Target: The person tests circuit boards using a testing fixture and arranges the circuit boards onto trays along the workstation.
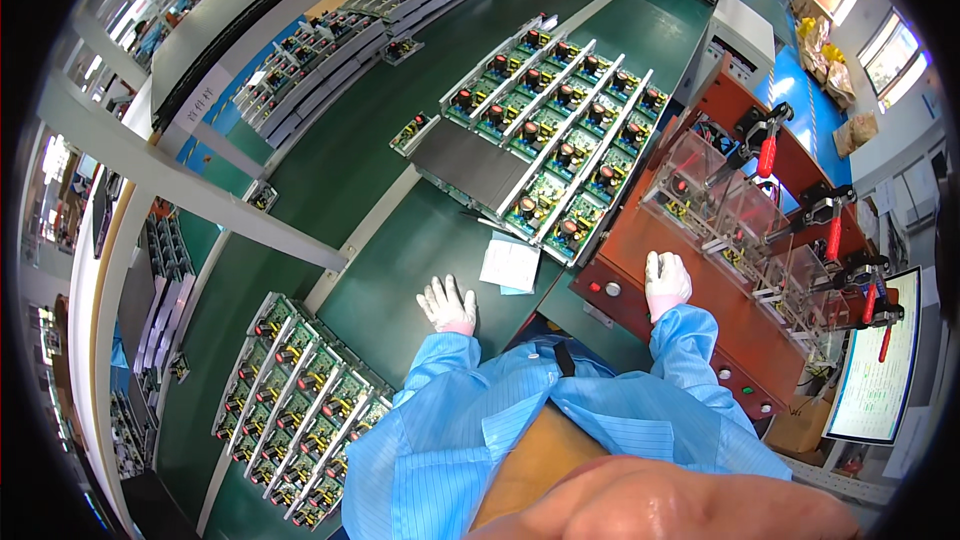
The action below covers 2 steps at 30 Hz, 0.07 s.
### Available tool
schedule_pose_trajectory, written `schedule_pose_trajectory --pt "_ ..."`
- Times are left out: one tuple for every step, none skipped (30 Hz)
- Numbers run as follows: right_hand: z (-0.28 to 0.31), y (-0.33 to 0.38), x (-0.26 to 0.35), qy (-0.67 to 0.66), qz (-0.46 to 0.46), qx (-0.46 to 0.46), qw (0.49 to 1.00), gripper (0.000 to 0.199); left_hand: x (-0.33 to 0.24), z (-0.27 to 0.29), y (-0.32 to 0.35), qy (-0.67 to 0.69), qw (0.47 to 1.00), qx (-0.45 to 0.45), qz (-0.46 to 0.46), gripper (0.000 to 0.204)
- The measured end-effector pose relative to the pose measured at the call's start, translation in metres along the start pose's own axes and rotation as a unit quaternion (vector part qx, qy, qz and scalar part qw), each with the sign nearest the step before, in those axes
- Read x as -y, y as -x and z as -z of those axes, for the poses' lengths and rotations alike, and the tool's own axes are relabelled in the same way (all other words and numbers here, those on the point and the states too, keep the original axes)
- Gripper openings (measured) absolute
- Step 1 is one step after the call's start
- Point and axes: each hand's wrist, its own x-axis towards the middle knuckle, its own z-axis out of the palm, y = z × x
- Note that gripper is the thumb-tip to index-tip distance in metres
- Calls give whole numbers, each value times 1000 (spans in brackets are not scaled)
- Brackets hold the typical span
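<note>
My left hand (445, 307), in a white glove, lies on the green tabletop (385, 285) with its fingers spread and nothing in it. Just beyond it are white paper sheets (509, 264). My right hand (667, 283), also gloved, rests with curled fingers at the front of a red-brown test fixture (715, 302); whatever may be under the fingers is hidden. Left of that hand, a white round button (613, 289) sits on the fixture. Clear covers (700, 172) and red-handled toggle clamps (767, 156) stand along the fixture, with circuit boards under the covers.
Ahead stands a tray of circuit boards (570, 145) in rows, with a dark flat panel (470, 158) at its left. Another board stack (300, 395) is at the near left. A monitor (880, 365) stands at right. A white frame post (250, 215) crosses the left side.
</note>
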Motion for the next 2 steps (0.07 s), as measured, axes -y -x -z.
schedule_pose_trajectory --pt "0 0 0 0 0 1 1000 25 0 0 0 2 1000 -1 0 62" --pt "0 0 -1 1 0 3 1000 25 -1 1 -1 3 1000 -2 1 62"
